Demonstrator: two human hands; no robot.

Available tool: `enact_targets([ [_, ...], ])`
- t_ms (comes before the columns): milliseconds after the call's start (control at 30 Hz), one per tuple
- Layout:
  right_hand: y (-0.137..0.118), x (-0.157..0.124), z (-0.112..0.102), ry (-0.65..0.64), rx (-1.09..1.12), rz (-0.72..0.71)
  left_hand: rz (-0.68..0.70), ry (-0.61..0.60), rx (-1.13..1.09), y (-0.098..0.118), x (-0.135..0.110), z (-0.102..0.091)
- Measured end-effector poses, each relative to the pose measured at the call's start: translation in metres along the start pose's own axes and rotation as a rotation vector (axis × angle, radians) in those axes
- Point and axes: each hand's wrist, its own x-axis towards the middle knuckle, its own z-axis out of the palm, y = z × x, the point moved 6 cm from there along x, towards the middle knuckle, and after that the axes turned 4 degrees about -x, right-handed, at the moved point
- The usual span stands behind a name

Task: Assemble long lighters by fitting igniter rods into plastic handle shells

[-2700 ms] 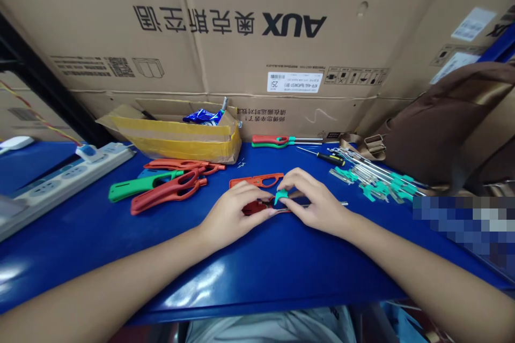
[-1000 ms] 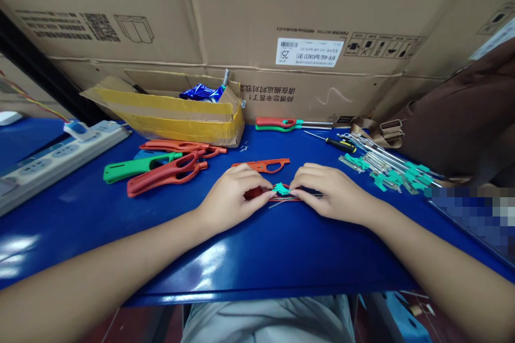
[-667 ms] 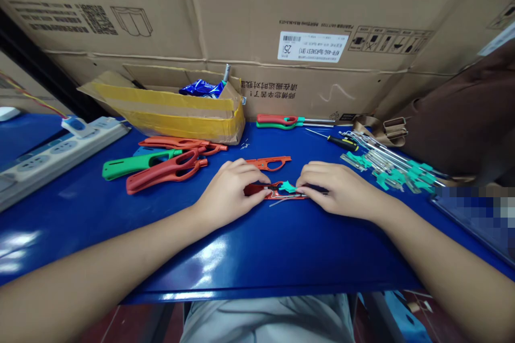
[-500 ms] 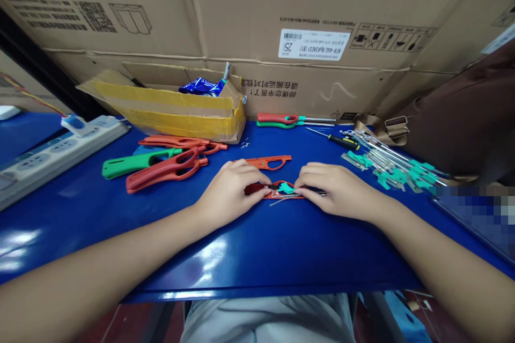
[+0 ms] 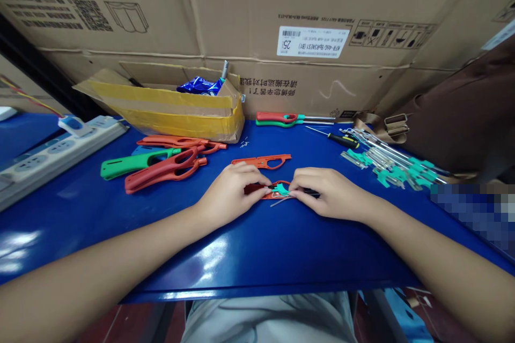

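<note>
My left hand (image 5: 235,190) is closed, thumb and fingers pinching the left end of a red lighter casing (image 5: 265,196) that lies open on the blue table. Inside the casing sits a green plastic trigger piece (image 5: 280,189), with thin wires beside it. My right hand (image 5: 328,193) pinches at the trigger piece's right side, where a dark rod shows under the fingers; the exact grip is hidden. A thin clear tube (image 5: 278,202) sticks out below the casing. Just beyond my hands lies an orange casing half (image 5: 261,162).
Red and green lighter casings (image 5: 161,171) are piled at the left near a power strip (image 5: 60,155). Behind stands a taped cardboard box (image 5: 173,112). Assembled lighters (image 5: 277,119), a screwdriver (image 5: 344,140) and metal rods with green parts (image 5: 386,161) lie at the back and right.
My right hand has shifted slightly left, closer to my left hand, and the green trigger piece has moved left with it. My left hand stays in place.
</note>
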Motion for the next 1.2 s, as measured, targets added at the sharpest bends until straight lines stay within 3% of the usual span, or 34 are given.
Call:
enact_targets([
  [367, 0.0013, 0.0007, -0.002, 0.069, 0.017, -0.003, -0.015, -0.008, -0.038, 0.0039, -0.0012, 0.0009],
  [767, 0.0016, 0.0023, 0.0026, 0.037, 0.016, -0.019, -0.123, -0.051, -0.105, -0.0043, -0.0005, 0.0035],
  [1200, 0.0, 0.0006, 0.0012, 0.044, 0.001, -0.01, -0.08, -0.066, -0.109, -0.004, -0.0003, 0.0019],
])
